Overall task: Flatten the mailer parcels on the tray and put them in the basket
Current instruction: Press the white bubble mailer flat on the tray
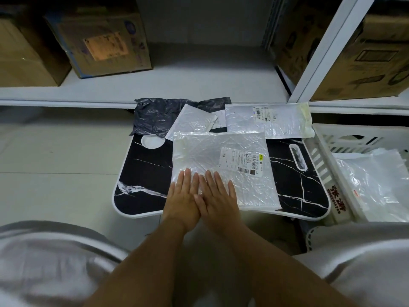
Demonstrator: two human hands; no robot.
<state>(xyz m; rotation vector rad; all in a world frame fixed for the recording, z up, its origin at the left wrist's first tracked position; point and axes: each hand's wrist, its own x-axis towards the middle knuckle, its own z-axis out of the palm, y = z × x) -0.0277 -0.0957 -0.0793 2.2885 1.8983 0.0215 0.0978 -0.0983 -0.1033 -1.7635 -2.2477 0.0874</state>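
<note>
A large white mailer parcel (223,165) with a shipping label lies flat in the middle of the black marble-patterned tray (143,173). My left hand (183,196) and my right hand (217,196) press side by side on its near edge, fingers straight, my right hand overlapping the left slightly. Behind it lie a dark grey mailer (155,117), a small white mailer (192,122) and another white labelled mailer (267,120). The white basket (321,160) stands right of the tray and holds white mailers (374,185).
White shelves run behind the tray, with cardboard boxes (99,41) on the left and more boxes (365,52) on the right rack. A white upright post (327,47) rises at the right. Pale floor lies left of the tray; my knees fill the bottom corners.
</note>
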